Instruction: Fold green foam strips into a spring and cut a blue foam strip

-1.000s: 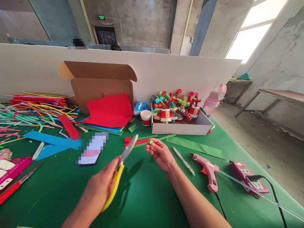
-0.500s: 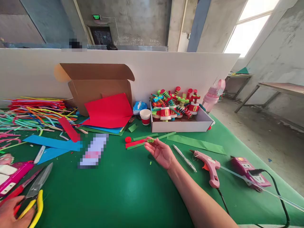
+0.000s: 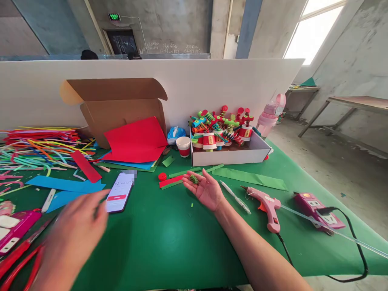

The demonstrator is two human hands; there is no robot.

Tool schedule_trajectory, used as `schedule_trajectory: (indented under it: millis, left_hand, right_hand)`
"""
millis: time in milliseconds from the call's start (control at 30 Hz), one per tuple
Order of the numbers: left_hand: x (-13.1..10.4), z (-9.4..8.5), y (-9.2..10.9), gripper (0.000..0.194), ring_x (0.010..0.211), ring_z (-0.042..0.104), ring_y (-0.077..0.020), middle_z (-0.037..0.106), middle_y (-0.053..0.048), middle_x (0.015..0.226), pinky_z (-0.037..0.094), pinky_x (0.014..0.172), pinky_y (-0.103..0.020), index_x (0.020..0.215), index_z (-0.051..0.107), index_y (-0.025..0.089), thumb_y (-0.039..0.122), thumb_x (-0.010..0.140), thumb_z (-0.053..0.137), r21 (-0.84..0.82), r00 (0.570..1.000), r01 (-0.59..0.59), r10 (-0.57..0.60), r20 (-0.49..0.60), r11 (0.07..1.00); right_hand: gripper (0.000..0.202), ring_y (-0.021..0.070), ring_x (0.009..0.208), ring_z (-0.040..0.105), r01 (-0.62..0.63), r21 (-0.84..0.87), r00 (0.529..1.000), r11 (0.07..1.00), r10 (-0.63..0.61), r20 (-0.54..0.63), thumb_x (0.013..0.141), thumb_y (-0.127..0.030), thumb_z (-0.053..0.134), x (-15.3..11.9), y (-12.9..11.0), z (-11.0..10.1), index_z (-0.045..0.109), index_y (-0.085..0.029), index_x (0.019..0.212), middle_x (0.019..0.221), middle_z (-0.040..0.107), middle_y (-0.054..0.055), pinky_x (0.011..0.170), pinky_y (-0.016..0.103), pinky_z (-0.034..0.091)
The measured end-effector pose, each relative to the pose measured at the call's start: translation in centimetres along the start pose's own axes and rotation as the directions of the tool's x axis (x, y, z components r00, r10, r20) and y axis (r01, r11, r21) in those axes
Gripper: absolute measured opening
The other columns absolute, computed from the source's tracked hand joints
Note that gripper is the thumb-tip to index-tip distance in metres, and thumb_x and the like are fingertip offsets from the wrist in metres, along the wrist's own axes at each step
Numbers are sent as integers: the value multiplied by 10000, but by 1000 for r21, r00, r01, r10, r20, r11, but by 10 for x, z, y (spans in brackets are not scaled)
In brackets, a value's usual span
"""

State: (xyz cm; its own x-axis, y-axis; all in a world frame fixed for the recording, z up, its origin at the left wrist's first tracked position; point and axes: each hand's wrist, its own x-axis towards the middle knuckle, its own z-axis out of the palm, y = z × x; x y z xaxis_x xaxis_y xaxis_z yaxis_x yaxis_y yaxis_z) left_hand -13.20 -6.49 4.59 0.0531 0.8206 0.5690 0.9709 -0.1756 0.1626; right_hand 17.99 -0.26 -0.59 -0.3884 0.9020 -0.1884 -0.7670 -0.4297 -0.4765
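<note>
My right hand (image 3: 206,192) lies palm up over the green table, fingers stretched out. On its fingers rests a small green accordion-folded paper spring (image 3: 194,179). Just beyond the fingertips are a red strip (image 3: 169,182), narrow green strips (image 3: 184,172) and a small red paper roll (image 3: 162,176). My left hand (image 3: 81,226) is blurred by motion, thumb apart from the fingers, with nothing visible in it. It is beside a phone (image 3: 119,192) showing a timer. Red-handled scissors (image 3: 18,258) lie at the left, partly behind that hand.
A white box (image 3: 230,157) holds several paper-and-cup figures. A pink glue gun (image 3: 266,206), a white pen (image 3: 235,197) and a power strip (image 3: 317,212) with a cord lie right. Paper cups (image 3: 183,146), a cardboard box (image 3: 121,117) and pipe cleaners (image 3: 39,149) stand or lie behind.
My left hand has let go of the yellow-handled scissors and moved right and up toward the phone. My right hand has opened flatter, with the paper spring now lying on its fingers.
</note>
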Motion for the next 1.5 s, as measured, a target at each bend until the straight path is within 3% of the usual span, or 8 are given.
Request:
schedule_trajectory:
  millis: [100, 200, 400, 533, 633, 800, 1167, 1500]
  left_hand:
    - [37, 35, 74, 236, 767, 630, -151, 684, -18, 939, 498, 678, -256, 1008, 643, 244, 232, 909, 430, -354, 957, -174, 242, 158, 919]
    - [57, 77, 120, 321, 898, 631, -163, 657, -64, 1080, 524, 775, -279, 1077, 640, 208, 108, 877, 409, -489, 890, -332, 440, 121, 807]
    - [47, 124, 134, 459, 1005, 592, -211, 650, -99, 1137, 517, 885, -388, 1197, 576, 185, -11, 839, 365, -356, 689, -658, 721, 73, 664]
    - [40, 130, 125, 336, 965, 617, -197, 668, -89, 1031, 528, 865, -356, 1096, 626, 189, 68, 889, 392, -493, 795, -525, 607, 9, 694]
    - [45, 132, 120, 170, 836, 645, -163, 681, -51, 929, 545, 765, -295, 971, 644, 200, 175, 862, 516, -747, 959, -114, 270, 90, 655]
    - [52, 131, 120, 174, 748, 632, -144, 705, -32, 864, 524, 687, -261, 870, 641, 184, 298, 744, 680, -893, 927, 353, 28, 375, 279]
    - [49, 132, 119, 390, 794, 586, -141, 645, -27, 917, 521, 765, -300, 1078, 623, 212, 274, 706, 721, -871, 929, 260, 139, 344, 417]
    - [49, 130, 117, 198, 695, 580, -130, 638, -22, 878, 513, 655, -260, 903, 671, 213, 333, 750, 707, -837, 956, 133, 155, 250, 530]
  right_hand:
    - [486, 213, 1047, 653, 14, 13, 1000, 1000, -14, -7, 922, -511, 469, 0, 0, -2, 654, -79, 1048, 1061, 697, 154, 1015, 345, 452]
    - [512, 204, 1015, 648, 64, 2, 998, 998, -64, -26, 903, -559, 478, 2, 0, -7, 671, -96, 1007, 1017, 702, 132, 998, 333, 449]
    - [551, 227, 982, 641, 28, -99, 999, 995, -31, -32, 849, -654, 494, 8, 6, -14, 674, -142, 944, 897, 705, 93, 907, 360, 483]
    - [542, 217, 950, 651, 8, -125, 999, 992, -12, -30, 837, -636, 532, 9, 9, -11, 667, -138, 1002, 925, 702, 99, 907, 365, 485]
    - [445, 189, 885, 666, 79, -148, 995, 986, -88, -50, 772, -532, 684, 8, 8, -9, 680, -154, 1005, 958, 704, 78, 936, 361, 479]
    - [440, 141, 789, 662, 222, -408, 958, 886, -276, -78, 592, -284, 867, 5, 7, -5, 706, -182, 989, 978, 713, 43, 909, 349, 500]
    - [331, 135, 681, 657, 269, -534, 925, 802, -370, -88, 599, -323, 853, 4, 1, -2, 697, -169, 848, 791, 732, 31, 742, 309, 538]
    - [338, 134, 677, 645, 268, -576, 912, 773, -396, -107, 595, -306, 851, 4, 0, -2, 688, -165, 854, 781, 728, 31, 739, 314, 531]
